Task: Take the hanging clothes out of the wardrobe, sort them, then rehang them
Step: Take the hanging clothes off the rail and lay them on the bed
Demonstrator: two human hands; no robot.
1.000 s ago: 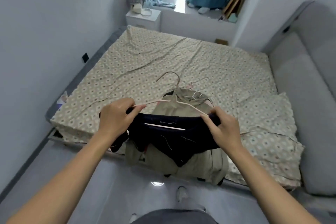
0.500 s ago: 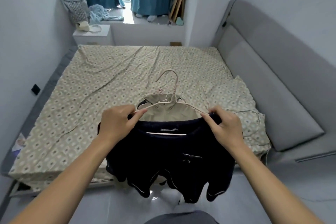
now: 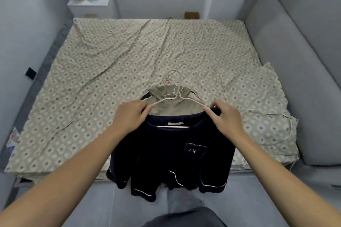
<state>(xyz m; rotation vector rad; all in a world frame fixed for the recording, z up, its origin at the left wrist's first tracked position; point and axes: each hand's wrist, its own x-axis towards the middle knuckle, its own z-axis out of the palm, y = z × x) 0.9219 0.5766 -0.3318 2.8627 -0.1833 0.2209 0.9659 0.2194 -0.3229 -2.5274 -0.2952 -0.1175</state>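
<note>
A dark navy top [image 3: 171, 155] with white piping hangs from a thin pale wire hanger [image 3: 176, 97] over the near edge of the bed. My left hand [image 3: 129, 116] pinches the hanger's left shoulder together with the navy cloth. My right hand [image 3: 225, 118] pinches the right shoulder in the same way. Behind the navy top lies a khaki garment [image 3: 171, 105] on its own hanger, mostly hidden, its hook [image 3: 173, 73] pointing toward the far side of the bed.
The bed [image 3: 129, 57] carries a wrinkled patterned beige sheet. A grey padded headboard [image 3: 295, 61] runs along the right. A white nightstand [image 3: 90, 5] stands at the far left, with a wall close on the left. Grey floor lies below me.
The navy top has dropped open and now hangs full length from the hanger instead of being bunched. My view has swung to face the bed squarely. Both hands keep their hold at the shoulders.
</note>
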